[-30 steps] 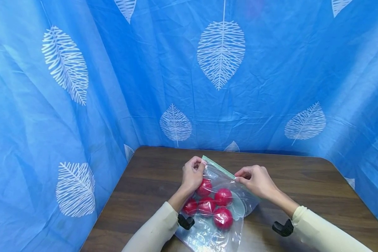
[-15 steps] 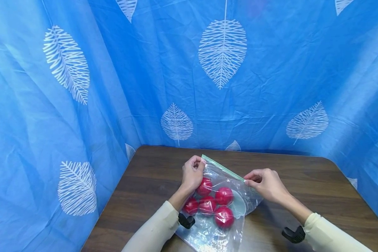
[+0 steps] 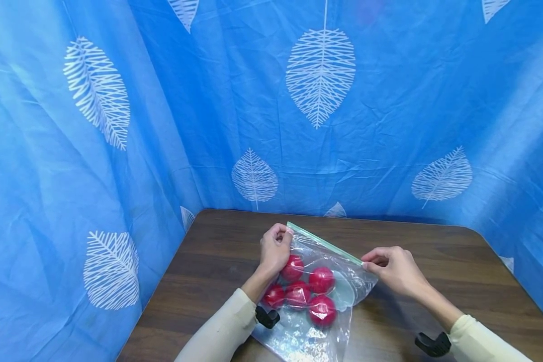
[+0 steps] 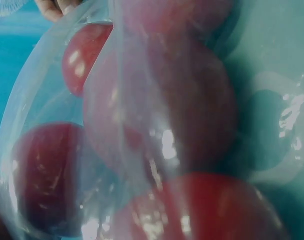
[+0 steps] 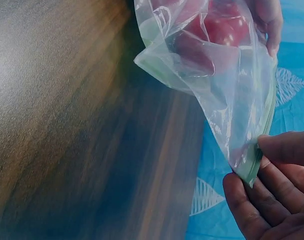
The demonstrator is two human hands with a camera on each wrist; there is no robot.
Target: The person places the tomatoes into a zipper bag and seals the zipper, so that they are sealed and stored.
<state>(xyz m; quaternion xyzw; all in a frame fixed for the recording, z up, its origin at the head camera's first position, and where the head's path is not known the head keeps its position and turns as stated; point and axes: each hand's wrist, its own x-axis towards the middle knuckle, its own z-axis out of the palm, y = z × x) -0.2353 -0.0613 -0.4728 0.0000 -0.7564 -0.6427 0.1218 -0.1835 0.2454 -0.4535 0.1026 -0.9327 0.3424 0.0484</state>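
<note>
A clear zip bag (image 3: 298, 332) with a pale green zip strip (image 3: 323, 242) lies tilted on the table, its top edge raised. Several smooth red balls (image 3: 322, 309) are inside; in the left wrist view the red balls (image 4: 49, 175) fill most of the picture behind shiny plastic. My left hand (image 3: 275, 249) pinches the strip's upper left end between thumb and fingers. At the opposite end, my right hand (image 3: 398, 269) pinches the corner of the strip. In the right wrist view, thumb and fingers of the right hand (image 5: 277, 185) hold that green corner.
The dark wooden table (image 3: 226, 236) has rounded far corners. A blue curtain (image 3: 375, 100) with white leaf prints hangs behind it and at both sides. Black wrist mounts (image 3: 268, 318) sit below both cuffs. A pale rounded patch (image 3: 344, 291) shows at the bag's right side.
My right hand has slid right and toward me along the zip strip, from its middle to its far right end. My left hand has stayed almost in place, pinching the other end.
</note>
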